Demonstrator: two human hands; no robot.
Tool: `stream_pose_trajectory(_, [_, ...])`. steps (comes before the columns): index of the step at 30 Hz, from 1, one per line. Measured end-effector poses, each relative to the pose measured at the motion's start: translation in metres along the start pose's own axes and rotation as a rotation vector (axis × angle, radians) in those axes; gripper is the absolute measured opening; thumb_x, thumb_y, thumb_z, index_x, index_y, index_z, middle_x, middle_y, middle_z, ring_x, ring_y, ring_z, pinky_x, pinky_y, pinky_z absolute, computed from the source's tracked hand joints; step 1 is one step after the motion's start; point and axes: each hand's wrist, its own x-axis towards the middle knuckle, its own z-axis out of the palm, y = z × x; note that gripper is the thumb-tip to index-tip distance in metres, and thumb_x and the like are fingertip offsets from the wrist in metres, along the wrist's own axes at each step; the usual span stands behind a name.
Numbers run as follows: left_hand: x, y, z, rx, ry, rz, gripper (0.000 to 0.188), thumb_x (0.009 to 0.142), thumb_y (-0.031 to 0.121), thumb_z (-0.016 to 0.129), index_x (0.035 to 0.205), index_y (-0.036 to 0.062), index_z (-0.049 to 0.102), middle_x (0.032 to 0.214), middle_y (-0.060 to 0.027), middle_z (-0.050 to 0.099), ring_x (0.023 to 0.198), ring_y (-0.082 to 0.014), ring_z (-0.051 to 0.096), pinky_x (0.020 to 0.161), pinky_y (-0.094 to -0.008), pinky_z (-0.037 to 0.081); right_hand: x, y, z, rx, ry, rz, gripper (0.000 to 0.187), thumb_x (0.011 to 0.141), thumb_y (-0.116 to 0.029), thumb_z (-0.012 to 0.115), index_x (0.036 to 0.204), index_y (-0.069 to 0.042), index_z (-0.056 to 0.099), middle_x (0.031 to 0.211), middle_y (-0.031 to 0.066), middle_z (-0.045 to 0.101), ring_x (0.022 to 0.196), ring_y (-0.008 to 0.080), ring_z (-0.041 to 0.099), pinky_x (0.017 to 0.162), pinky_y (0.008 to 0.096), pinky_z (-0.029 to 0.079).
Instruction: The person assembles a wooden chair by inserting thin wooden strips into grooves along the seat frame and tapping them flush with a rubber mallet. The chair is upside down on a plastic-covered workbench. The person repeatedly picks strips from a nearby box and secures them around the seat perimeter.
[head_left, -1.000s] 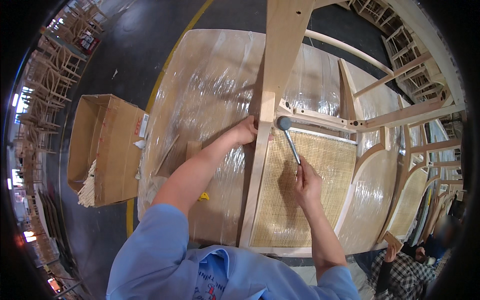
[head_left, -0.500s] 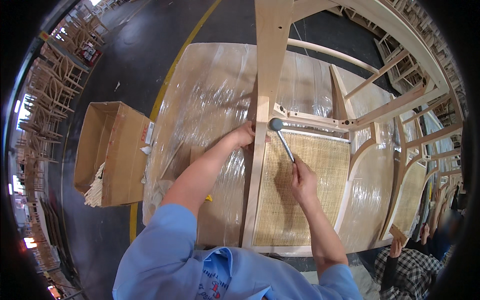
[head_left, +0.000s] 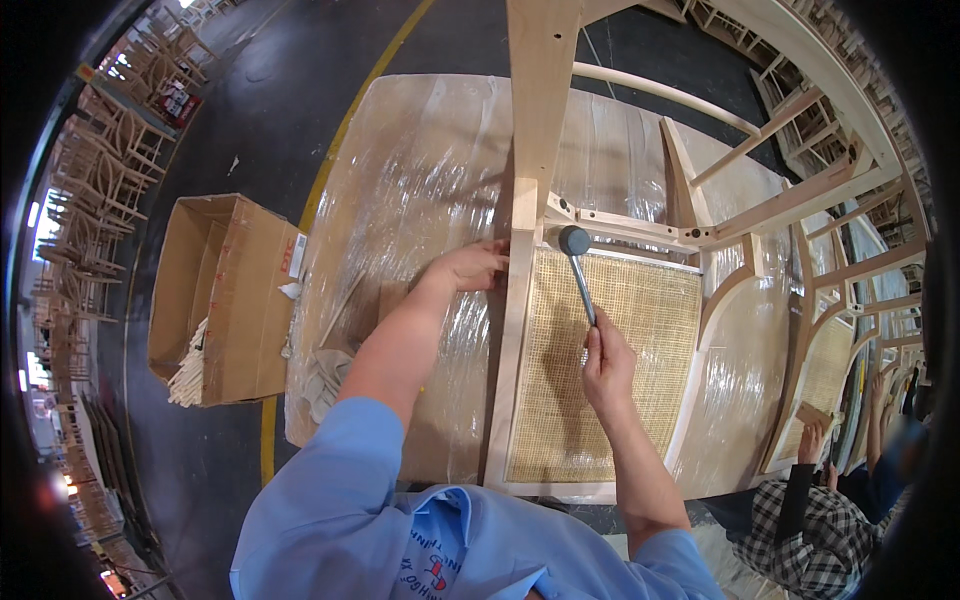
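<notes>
A pale wooden chair frame with a woven cane panel lies on a table wrapped in clear plastic. My right hand is closed round the thin handle of a mallet. The mallet's round dark grey head is over the panel's far left corner, near the cross rail. At the outer side of the frame's left post, my left hand has its fingers bent against the wood. Its fingertips are partly hidden at the post.
An open cardboard box with thin wooden sticks stands left of the table. Chair legs and rails rise at the far right. Beyond another cane-panelled frame, a person in a plaid shirt holds a small wooden piece.
The mallet head has moved slightly right and toward me, away from the post. My left hand's fingers have drawn a little back from behind the post. The view has shifted slightly.
</notes>
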Motion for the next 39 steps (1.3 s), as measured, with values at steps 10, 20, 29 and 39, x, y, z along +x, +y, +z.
stream_pose_trajectory(10, [-0.006,-0.012,0.000,-0.112,0.034,0.025,0.053,0.099,0.019,0.076,0.145,0.0078,0.053,0.130,-0.0052,0.069,0.112,-0.0199,0.070,0.094,-0.0389,0.059,-0.010,0.016,0.000,-0.066,-0.065,0.017,0.038,0.104,-0.004,0.057,0.142,-0.001,0.061,0.091,0.0183,0.067,0.074,0.0287,0.068,0.068,0.0393,0.055])
stream_pose_trajectory(20, [-0.008,-0.006,0.002,0.007,0.138,0.040,0.049,0.102,0.024,0.073,0.144,0.0067,0.054,0.123,-0.0057,0.071,0.104,-0.0185,0.072,0.086,-0.0364,0.061,-0.019,0.006,0.004,0.044,-0.002,0.077,0.036,0.104,-0.005,0.058,0.139,0.000,0.063,0.096,0.0199,0.071,0.076,0.0296,0.070,0.069,0.0411,0.055])
stream_pose_trajectory(29, [-0.061,-0.010,-0.021,1.091,0.869,0.408,0.058,0.097,0.029,0.074,0.146,0.0067,0.055,0.111,-0.0148,0.073,0.103,-0.0311,0.071,0.090,-0.0441,0.056,-0.031,0.000,-0.020,0.022,-0.001,0.174,0.035,0.107,-0.008,0.054,0.141,-0.002,0.063,0.088,0.0141,0.069,0.074,0.0228,0.067,0.071,0.0353,0.055])
stream_pose_trajectory(39, [-0.129,-0.028,-0.014,1.325,1.370,-0.158,0.073,0.082,0.034,0.084,0.140,0.0056,0.050,0.133,-0.0284,0.058,0.131,-0.0445,0.055,0.108,-0.0524,0.048,-0.147,0.005,-0.059,0.268,0.140,0.426,0.035,0.109,-0.010,0.052,0.140,0.003,0.062,0.076,0.0063,0.059,0.070,0.0124,0.060,0.066,0.0294,0.050])
